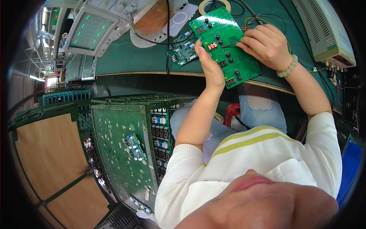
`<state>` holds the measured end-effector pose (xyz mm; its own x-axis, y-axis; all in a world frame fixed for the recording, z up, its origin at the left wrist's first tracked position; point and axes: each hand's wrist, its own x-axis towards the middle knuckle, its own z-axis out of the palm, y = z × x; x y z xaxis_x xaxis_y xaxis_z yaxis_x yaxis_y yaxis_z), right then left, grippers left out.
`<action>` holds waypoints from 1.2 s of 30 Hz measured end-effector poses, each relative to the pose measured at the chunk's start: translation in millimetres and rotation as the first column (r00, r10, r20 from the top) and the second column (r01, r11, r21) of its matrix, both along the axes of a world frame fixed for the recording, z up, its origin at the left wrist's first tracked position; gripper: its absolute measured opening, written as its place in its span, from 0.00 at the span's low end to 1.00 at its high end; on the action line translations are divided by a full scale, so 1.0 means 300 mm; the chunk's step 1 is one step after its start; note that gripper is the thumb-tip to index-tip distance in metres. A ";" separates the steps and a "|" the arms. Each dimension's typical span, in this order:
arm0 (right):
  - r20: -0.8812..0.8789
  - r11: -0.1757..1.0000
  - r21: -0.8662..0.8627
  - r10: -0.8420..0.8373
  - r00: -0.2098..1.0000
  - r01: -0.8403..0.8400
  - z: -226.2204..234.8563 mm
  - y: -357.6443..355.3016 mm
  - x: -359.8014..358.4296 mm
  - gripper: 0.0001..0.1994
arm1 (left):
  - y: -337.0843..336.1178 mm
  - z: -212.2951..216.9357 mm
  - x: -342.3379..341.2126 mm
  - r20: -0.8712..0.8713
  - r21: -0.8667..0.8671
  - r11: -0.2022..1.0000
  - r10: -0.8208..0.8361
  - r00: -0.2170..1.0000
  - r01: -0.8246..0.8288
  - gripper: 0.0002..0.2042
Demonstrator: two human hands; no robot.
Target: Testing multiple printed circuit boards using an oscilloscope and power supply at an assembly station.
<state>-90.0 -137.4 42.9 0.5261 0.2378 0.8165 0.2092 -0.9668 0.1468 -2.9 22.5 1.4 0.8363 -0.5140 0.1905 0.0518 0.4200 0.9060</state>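
While the left hand (209, 65) pinches the green display board (225, 45) at its edge above the bench (126, 57), the right hand (267, 44) fingers clamp a probe wire (228, 45); a slip could short neighbouring contacts.

Even, bright indoor light falls from overhead; a lit strip lamp (36, 78) glows at the far left, blown out to white. The bench (126, 57) is well lit, and the green board (225, 47) shows mild sheen without harsh glare; its red digits read as bright spots. Soft shadow lies beneath the bench edge and under the forearms. Fisheye distortion bends the bench edge and the rack (122, 152) frames toward the rim, where a black vignette closes the corners. The centre is sharp; the near lower edge, very close to the lens, is blurred.
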 end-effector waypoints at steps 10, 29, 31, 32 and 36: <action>-0.029 0.993 0.113 0.048 0.998 -0.044 -0.021 -0.011 0.002 0.10 | -0.002 -0.003 -0.004 0.014 0.006 1.000 0.016 1.000 -0.016 0.26; -0.095 0.188 0.982 0.534 0.840 -0.009 -0.037 -0.044 0.013 0.12 | 0.021 0.017 0.006 -0.257 0.000 0.974 -0.219 0.941 0.227 0.25; -0.054 0.168 0.985 0.536 0.842 -0.044 -0.041 -0.049 0.008 0.13 | 0.020 0.045 -0.009 -0.326 -0.038 0.945 -0.319 0.890 0.325 0.26; -0.029 0.148 0.987 0.540 0.841 -0.062 -0.044 -0.052 0.005 0.14 | 0.017 0.050 -0.020 -0.338 -0.018 0.949 -0.303 0.891 0.315 0.27; 0.010 0.075 0.996 0.494 0.869 -0.054 -0.026 -0.055 0.016 0.15 | 0.010 0.068 -0.016 -0.379 -0.056 0.915 -0.389 0.840 0.399 0.32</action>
<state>-85.1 -153.9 35.1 0.8455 -0.4294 0.3175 0.3065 -0.0968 -0.9469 -7.8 25.6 21.9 0.5671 -0.8160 -0.1120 0.5450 0.2698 0.7938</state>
